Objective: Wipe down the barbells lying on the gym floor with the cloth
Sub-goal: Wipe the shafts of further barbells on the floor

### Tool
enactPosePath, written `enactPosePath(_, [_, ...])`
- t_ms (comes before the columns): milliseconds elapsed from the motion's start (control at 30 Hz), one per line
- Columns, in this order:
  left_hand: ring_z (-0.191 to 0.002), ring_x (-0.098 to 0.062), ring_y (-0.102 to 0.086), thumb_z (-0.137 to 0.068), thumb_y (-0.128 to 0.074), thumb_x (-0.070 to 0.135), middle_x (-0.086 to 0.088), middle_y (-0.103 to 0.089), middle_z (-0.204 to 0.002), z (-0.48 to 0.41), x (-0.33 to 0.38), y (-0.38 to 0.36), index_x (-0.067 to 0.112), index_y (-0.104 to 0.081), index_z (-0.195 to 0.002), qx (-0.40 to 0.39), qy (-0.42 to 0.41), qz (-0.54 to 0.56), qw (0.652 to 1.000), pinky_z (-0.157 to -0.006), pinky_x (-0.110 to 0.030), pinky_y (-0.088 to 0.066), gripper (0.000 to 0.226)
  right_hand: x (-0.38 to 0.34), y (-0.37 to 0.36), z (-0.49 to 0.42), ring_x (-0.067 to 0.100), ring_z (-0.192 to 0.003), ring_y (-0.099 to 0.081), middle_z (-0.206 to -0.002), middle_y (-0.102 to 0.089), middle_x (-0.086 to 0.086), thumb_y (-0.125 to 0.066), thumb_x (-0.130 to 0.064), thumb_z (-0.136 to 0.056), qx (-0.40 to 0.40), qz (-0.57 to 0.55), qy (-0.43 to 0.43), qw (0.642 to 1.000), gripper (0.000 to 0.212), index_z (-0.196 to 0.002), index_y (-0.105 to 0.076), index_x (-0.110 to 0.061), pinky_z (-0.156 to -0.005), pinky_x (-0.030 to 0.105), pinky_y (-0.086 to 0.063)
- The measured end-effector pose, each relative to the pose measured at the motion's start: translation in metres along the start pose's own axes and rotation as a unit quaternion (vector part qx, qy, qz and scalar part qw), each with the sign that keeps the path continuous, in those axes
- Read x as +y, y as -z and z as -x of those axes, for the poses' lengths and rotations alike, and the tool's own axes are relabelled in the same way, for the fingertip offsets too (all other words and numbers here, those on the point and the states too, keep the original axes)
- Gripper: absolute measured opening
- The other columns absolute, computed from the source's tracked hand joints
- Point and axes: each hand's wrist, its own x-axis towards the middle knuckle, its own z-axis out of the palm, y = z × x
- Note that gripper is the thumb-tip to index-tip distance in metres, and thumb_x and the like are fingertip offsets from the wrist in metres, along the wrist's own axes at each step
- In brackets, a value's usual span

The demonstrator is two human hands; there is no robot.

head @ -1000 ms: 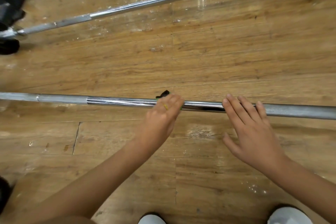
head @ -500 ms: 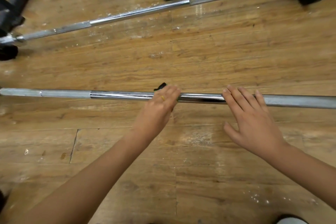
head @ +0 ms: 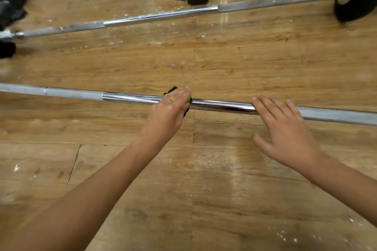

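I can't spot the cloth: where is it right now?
Head view, centre: the cloth is under the left hand on the shiny middle of the near barbell, only its black and green edges showing, left of the right hand.

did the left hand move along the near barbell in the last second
Yes, slightly left: the left hand with the cloth is nearer the knurling edge of the near barbell.
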Motion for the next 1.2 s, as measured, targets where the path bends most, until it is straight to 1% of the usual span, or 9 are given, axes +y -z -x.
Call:
enactPosePath(167, [-0.124,-0.027,-0.061,-0.092,-0.067,0.004,-0.01,-0.065,-0.132,-0.007,-0.007,0.005,0.007,-0.062,-0.13,-0.031,-0.013,0.002,0.999,-0.071,-0.044,-0.059,0.039,0.006,0.001,-0.005,0.023,-0.14,-0.037,-0.156,-0.041,0.003,-0.039,-0.054,-0.082,-0.012,-0.013,0.01,1.0,0.082,-0.155,-0.034,-0.016,-0.119,0.047,-0.019])
enactPosePath(267, [-0.125,-0.028,-0.061,-0.096,-0.059,0.013,-0.009,-0.064,-0.134,-0.008,-0.014,0.007,0.01,-0.059,-0.133,-0.046,-0.045,0.002,0.998,-0.068,-0.048,-0.061,0.037,0.005,0.005,-0.006,0.024,-0.14,-0.04,-0.155,-0.043,0.004,-0.038,-0.055,-0.084,-0.005,-0.023,0.003,1.0,0.08,-0.153,-0.037,-0.015,-0.12,0.049,-0.019])
enactPosePath(367, [-0.126,-0.027,-0.059,-0.1,-0.05,0.018,-0.009,-0.061,-0.139,-0.008,-0.027,0.005,0.01,-0.052,-0.137,-0.041,-0.104,-0.019,0.994,-0.08,-0.042,-0.06,0.038,-0.001,0.006,-0.007,0.026,-0.146,-0.034,-0.157,-0.04,0.009,-0.036,-0.048,-0.088,0.006,0.013,0.032,0.999,0.076,-0.152,-0.038,-0.008,-0.122,0.052,-0.011])
enactPosePath(433, [-0.131,-0.03,-0.054,-0.102,-0.053,0.016,-0.013,-0.056,-0.143,-0.002,-0.034,0.009,0.005,-0.05,-0.141,-0.084,-0.127,-0.044,0.987,-0.089,-0.039,-0.056,0.04,-0.008,0.001,-0.014,0.027,-0.15,-0.026,-0.16,-0.034,0.012,-0.035,-0.046,-0.088,-0.004,0.008,0.071,0.997,0.077,-0.153,-0.034,-0.005,-0.122,0.051,-0.011])
enactPosePath(533, [-0.134,-0.038,-0.05,-0.1,-0.053,0.009,-0.023,-0.05,-0.146,-0.001,-0.05,0.038,-0.004,-0.048,-0.143,-0.189,-0.131,-0.085,0.969,-0.1,-0.046,-0.048,0.046,-0.028,0.001,-0.042,0.027,-0.153,-0.016,-0.163,-0.026,0.013,-0.034,-0.044,-0.088,-0.055,-0.034,0.092,0.994,0.078,-0.156,-0.026,-0.007,-0.122,0.047,-0.011])
enactPosePath(700, [-0.126,-0.048,-0.054,-0.087,-0.066,-0.011,-0.034,-0.047,-0.143,-0.027,-0.067,0.07,-0.011,-0.042,-0.143,-0.296,-0.175,-0.095,0.934,-0.094,-0.054,-0.051,0.06,-0.049,0.021,-0.076,0.023,-0.155,0.004,-0.168,0.004,0.011,-0.044,-0.037,-0.099,-0.179,-0.048,0.184,0.965,0.081,-0.159,0.002,-0.009,-0.125,0.042,-0.002])
enactPosePath(867, [-0.132,-0.043,-0.049,-0.081,-0.069,-0.018,-0.027,-0.047,-0.147,-0.007,-0.085,0.048,-0.003,-0.041,-0.145,-0.234,-0.194,-0.002,0.953,-0.101,-0.046,-0.048,0.071,-0.043,0.007,-0.076,0.032,-0.153,-0.009,-0.166,-0.012,0.017,-0.044,-0.043,-0.09,-0.141,0.014,0.227,0.964,0.087,-0.159,-0.007,-0.006,-0.122,0.054,-0.019])
enactPosePath(967, [-0.136,-0.039,-0.045,-0.088,-0.062,-0.014,-0.024,-0.047,-0.148,-0.002,-0.096,0.035,-0.005,-0.047,-0.143,-0.191,-0.197,0.064,0.959,-0.112,-0.047,-0.037,0.058,-0.059,0.005,-0.076,0.037,-0.153,-0.011,-0.164,-0.019,0.018,-0.05,-0.048,-0.088,-0.104,0.086,0.206,0.969,0.09,-0.158,-0.014,-0.005,-0.119,0.062,-0.016])
enactPosePath(1200, [-0.141,-0.032,-0.041,-0.096,-0.058,-0.003,-0.017,-0.042,-0.154,-0.005,-0.11,0.025,0.002,-0.044,-0.148,-0.208,-0.228,0.16,0.938,-0.119,-0.045,-0.029,0.054,-0.088,0.006,-0.059,0.038,-0.153,-0.006,-0.164,-0.016,0.021,-0.069,-0.042,-0.078,-0.079,0.096,0.087,0.988,0.106,-0.158,-0.012,-0.004,-0.12,0.053,-0.006])
